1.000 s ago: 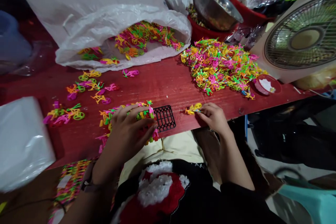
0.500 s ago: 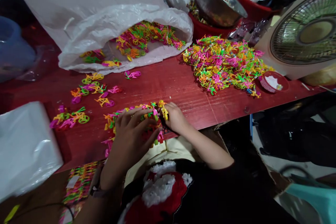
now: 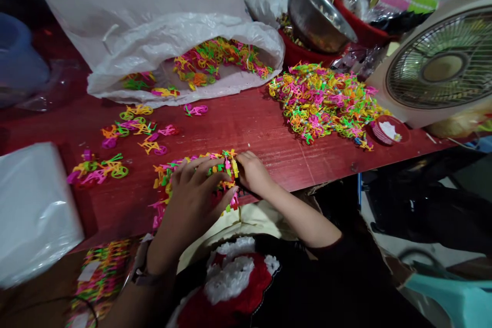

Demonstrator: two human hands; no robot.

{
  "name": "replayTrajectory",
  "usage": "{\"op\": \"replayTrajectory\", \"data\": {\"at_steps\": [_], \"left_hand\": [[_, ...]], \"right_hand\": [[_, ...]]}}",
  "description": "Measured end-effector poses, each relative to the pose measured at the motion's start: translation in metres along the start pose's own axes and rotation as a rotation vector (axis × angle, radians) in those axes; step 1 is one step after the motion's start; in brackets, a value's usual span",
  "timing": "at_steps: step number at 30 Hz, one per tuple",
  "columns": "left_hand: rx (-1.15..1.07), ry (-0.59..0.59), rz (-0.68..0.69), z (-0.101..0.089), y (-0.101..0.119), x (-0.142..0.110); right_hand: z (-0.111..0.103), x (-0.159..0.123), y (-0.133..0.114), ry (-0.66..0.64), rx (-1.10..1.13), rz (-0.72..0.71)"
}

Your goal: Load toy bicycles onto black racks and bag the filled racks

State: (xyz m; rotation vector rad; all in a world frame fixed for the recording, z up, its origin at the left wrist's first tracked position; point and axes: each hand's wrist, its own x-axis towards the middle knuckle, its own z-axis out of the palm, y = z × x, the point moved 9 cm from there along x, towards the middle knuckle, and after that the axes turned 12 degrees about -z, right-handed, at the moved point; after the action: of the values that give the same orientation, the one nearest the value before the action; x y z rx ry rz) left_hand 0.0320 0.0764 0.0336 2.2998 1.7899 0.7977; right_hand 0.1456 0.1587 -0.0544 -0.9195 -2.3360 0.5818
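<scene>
A second ago my right hand (image 3: pixel 251 171) had the yellow toy bicycle (image 3: pixel 234 166) well to the right of the packed block of toy bicycles (image 3: pixel 226 163); now that toy is at the block's right end, close against its neighbours, so I judge the block to be about one piece longer. My right fingers curl in at that end, tips hidden, and I can't tell whether they pinch the toy. My left hand (image 3: pixel 196 189) lies palm down over the block, fingers spread, thumb apart from them, wrist bent in from the block's near side.
</scene>
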Motion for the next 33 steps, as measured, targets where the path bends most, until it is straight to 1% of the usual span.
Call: {"op": "replayTrajectory", "data": {"at_steps": [3, 4, 5, 6, 7, 8, 9, 10, 11, 12, 13, 15, 17, 21, 24, 26, 27, 29, 31, 33], "left_hand": [[-0.058, 0.031, -0.019, -0.005, -0.003, 0.003], [-0.080, 0.043, -0.038, -0.007, -0.005, 0.006], [-0.090, 0.047, -0.056, -0.010, -0.006, 0.008], [-0.089, 0.047, -0.070, -0.011, -0.005, 0.009], [-0.080, 0.040, -0.074, -0.011, -0.004, 0.010], [-0.068, 0.028, -0.064, -0.011, -0.002, 0.010], [-0.061, 0.015, -0.042, -0.009, 0.002, 0.009], [-0.058, 0.004, -0.014, -0.008, 0.006, 0.007], [-0.056, 0.001, 0.010, -0.006, 0.009, 0.004], [-0.049, 0.002, 0.026, -0.004, 0.011, 0.001], [-0.034, 0.005, 0.031, -0.002, 0.012, -0.001], [0.005, 0.008, 0.016, 0.004, 0.012, -0.004], [0.032, 0.015, -0.001, 0.007, 0.010, -0.003], [0.071, -0.003, -0.033, 0.011, 0.009, 0.002], [0.089, -0.047, -0.054, 0.015, 0.008, 0.006], [0.095, -0.063, -0.059, 0.016, 0.008, 0.008], [0.100, -0.066, -0.059, 0.017, 0.009, 0.009], [0.112, -0.062, -0.054, 0.016, 0.011, 0.010], [0.120, -0.050, -0.050, 0.015, 0.013, 0.011], [0.122, -0.043, -0.051, 0.015, 0.014, 0.011]], "right_hand": [[-0.007, -0.002, -0.001, 0.019, 0.119, -0.014], [-0.016, -0.004, -0.001, 0.033, 0.159, -0.027], [-0.031, -0.008, 0.003, 0.072, 0.177, -0.026], [-0.053, -0.014, 0.012, 0.153, 0.157, 0.003], [-0.081, -0.025, 0.025, 0.273, 0.094, 0.064], [-0.115, -0.040, 0.042, 0.422, -0.018, 0.163], [-0.150, -0.062, 0.060, 0.585, -0.170, 0.295], [-0.180, -0.085, 0.075, 0.707, -0.331, 0.432], [-0.201, -0.102, 0.089, 0.724, -0.445, 0.541], [-0.212, -0.115, 0.103, 0.678, -0.501, 0.624], [-0.218, -0.124, 0.117, 0.603, -0.523, 0.685], [-0.213, -0.134, 0.133, 0.448, -0.532, 0.718], [-0.201, -0.140, 0.133, 0.383, -0.556, 0.682], [-0.177, -0.145, 0.110, 0.416, -0.571, 0.566], [-0.170, -0.146, 0.095, 0.458, -0.426, 0.418], [-0.176, -0.150, 0.093, 0.487, -0.329, 0.347], [-0.183, -0.155, 0.094, 0.507, -0.323, 0.338], [-0.198, -0.166, 0.100, 0.524, -0.398, 0.365], [-0.204, -0.173, 0.107, 0.473, -0.498, 0.396], [-0.198, -0.174, 0.108, 0.399, -0.543, 0.396]]}}
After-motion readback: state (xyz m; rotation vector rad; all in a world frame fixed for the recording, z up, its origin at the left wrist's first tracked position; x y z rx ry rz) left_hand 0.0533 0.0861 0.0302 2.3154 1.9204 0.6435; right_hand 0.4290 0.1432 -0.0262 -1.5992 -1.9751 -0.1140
